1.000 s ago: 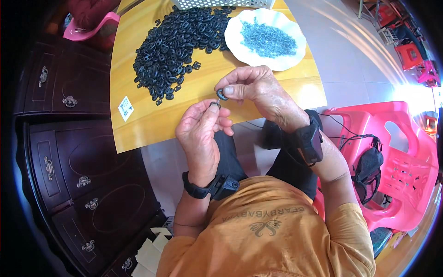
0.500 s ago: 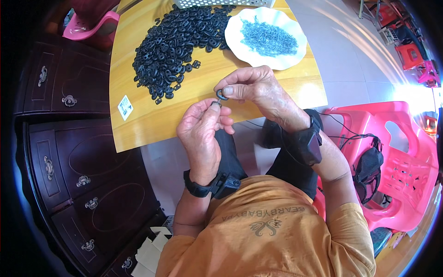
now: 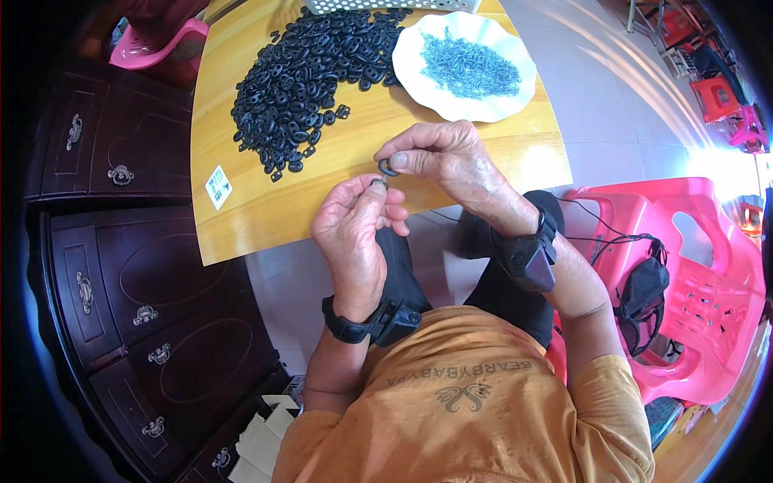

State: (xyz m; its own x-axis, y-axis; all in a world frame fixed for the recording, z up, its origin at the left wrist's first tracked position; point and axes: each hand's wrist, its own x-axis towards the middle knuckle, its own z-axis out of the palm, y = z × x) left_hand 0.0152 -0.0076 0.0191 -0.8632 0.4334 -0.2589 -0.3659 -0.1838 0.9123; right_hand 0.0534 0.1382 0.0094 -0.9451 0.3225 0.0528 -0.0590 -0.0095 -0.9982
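Observation:
Over the table's near edge my two hands meet. My right hand (image 3: 439, 158) pinches a small dark ring-shaped piece (image 3: 387, 168) between thumb and forefinger. Just below it, my left hand (image 3: 354, 221) is closed on another small dark piece (image 3: 378, 183), mostly covered by the thumb and fingertip. The two pieces touch or nearly touch; I cannot tell whether they are joined. Beyond my hands lies a heap of small black oval pieces with holes (image 3: 298, 92). A white scalloped dish (image 3: 411, 84) holds many tiny silvery metal parts (image 3: 471, 66).
Everything rests on a yellow wooden table (image 3: 229, 233) with a white label (image 3: 218, 187) at its left. A perforated grey basket (image 3: 362, 5) stands at the far edge. Dark wooden drawers (image 3: 153, 298) flank the left; a pink plastic chair (image 3: 700, 282) with a black pouch (image 3: 646, 283) stands at right.
My right hand has shifted slightly down toward my left, and its wrist has turned a little. The left hand stays almost where it was, and both keep their pinch.

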